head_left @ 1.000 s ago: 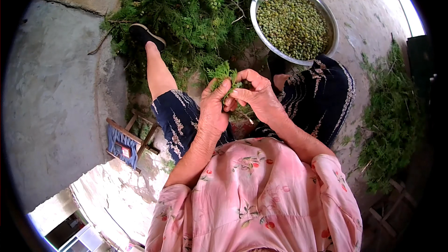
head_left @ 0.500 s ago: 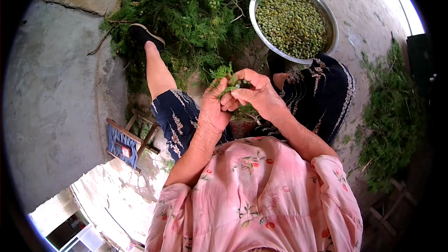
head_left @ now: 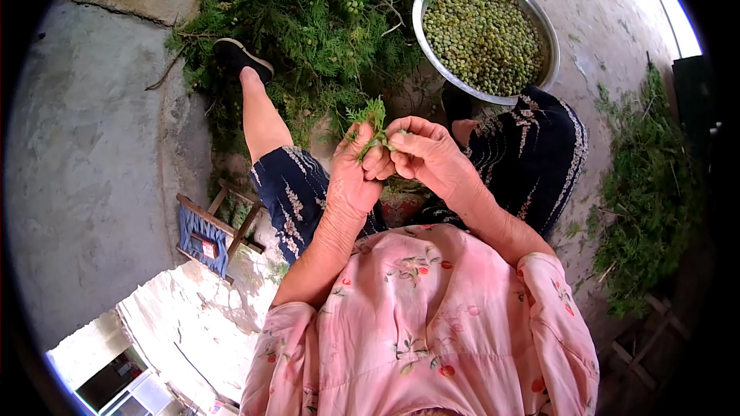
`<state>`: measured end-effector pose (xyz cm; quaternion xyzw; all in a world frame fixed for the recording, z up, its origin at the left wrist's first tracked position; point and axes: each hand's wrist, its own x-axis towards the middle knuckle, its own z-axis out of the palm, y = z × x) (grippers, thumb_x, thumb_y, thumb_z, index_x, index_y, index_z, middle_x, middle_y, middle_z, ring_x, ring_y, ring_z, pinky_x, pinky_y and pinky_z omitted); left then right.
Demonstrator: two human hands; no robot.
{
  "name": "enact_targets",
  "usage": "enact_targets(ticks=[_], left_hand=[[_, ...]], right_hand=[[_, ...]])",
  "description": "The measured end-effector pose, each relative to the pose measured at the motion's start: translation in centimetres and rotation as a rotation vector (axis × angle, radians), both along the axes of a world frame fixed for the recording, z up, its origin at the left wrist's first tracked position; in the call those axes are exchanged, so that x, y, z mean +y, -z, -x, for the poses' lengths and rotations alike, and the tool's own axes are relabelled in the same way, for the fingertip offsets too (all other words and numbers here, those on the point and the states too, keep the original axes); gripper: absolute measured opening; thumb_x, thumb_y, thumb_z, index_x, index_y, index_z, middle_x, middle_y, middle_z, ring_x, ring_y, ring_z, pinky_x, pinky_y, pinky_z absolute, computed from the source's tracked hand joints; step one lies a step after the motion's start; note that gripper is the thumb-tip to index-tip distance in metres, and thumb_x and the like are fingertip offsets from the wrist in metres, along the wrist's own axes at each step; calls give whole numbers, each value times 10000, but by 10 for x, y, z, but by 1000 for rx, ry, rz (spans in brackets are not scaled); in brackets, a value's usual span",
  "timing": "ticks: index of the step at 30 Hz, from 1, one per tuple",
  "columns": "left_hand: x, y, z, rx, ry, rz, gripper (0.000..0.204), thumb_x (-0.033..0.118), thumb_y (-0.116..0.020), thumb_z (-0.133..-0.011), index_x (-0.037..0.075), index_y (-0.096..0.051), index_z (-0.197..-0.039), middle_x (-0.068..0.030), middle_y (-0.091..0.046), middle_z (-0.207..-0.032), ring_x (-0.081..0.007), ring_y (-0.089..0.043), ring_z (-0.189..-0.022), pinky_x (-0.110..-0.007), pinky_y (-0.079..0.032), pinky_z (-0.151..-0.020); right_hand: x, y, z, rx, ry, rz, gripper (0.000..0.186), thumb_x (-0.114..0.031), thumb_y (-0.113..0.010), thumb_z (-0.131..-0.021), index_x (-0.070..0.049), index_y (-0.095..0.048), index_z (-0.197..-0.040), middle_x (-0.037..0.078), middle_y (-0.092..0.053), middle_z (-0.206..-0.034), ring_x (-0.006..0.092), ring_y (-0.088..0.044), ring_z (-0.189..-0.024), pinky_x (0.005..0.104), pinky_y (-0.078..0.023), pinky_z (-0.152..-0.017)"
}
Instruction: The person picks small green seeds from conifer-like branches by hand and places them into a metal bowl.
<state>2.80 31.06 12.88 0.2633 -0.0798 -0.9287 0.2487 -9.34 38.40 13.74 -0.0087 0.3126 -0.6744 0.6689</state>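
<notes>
My left hand point(head_left: 353, 171) grips a small, feathery green conifer sprig point(head_left: 368, 116) in front of my lap, its thumb pressed against the stems. My right hand point(head_left: 428, 156) is right beside it, thumb and forefinger pinched at the sprig's right side on a small green piece, perhaps a berry, mostly covered by the fingertips. Just beyond my right knee, a wide metal basin point(head_left: 548, 66) holds a heap of small round green berries point(head_left: 478, 35).
A big pile of green branches point(head_left: 316, 19) lies ahead, under my left shoe point(head_left: 242, 58). More branches point(head_left: 644, 185) lie at right. A small wooden-framed stool with blue webbing point(head_left: 202, 239) is at left on concrete; another wooden frame point(head_left: 646, 339) stands at lower right.
My right hand's fingers have curled tighter at the sprig and shifted slightly, with the thumb tip now closer to the forefinger. The left hand still holds the sprig, which has turned a little.
</notes>
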Motion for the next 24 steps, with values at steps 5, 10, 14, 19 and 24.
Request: enact_targets(ticks=[5,10,14,19,24], left_hand=[[5,-9,2,-323,8,205,392,339,-574,-839,86,-514,-1131,56,-324,-489,-54,-276,-415,-204,-219,-404],[10,-14,5,-524,1,485,309,342,-587,-840,73,-481,-951,17,-458,-609,-66,-413,-488,-218,-320,-430],[14,-16,9,-468,-138,388,217,186,-618,-827,75,-552,-1001,20,-555,-782,-59,-477,-556,-209,-373,-438],[-1,-5,-1,-216,-78,246,165,226,-643,-800,113,-526,-829,44,-312,-466,-71,-275,-386,-226,-196,-374],[0,-6,-2,-306,-53,247,354,270,-567,-850,11,-507,-1085,35,-321,-468,-75,-272,-383,-234,-221,-419]], right_hand=[[-1,-17,-4,654,-141,-18,129,-60,-577,-809,42,-540,-879,72,-588,-677,95,-571,-562,222,-430,-465],[1,-9,-12,1111,13,-8,159,-70,-601,-749,53,-558,-839,111,-577,-712,186,-615,-638,288,-482,-558],[-1,-2,-7,693,-80,-21,96,-77,-589,-772,16,-568,-785,64,-545,-618,141,-514,-530,270,-404,-479],[0,6,19,118,104,-132,84,-85,-591,-795,-11,-560,-820,43,-540,-686,134,-501,-584,264,-407,-515],[-27,-21,104,162,511,-331,104,-47,-450,-872,45,-476,-914,130,-408,-1009,177,-469,-853,258,-502,-680]])
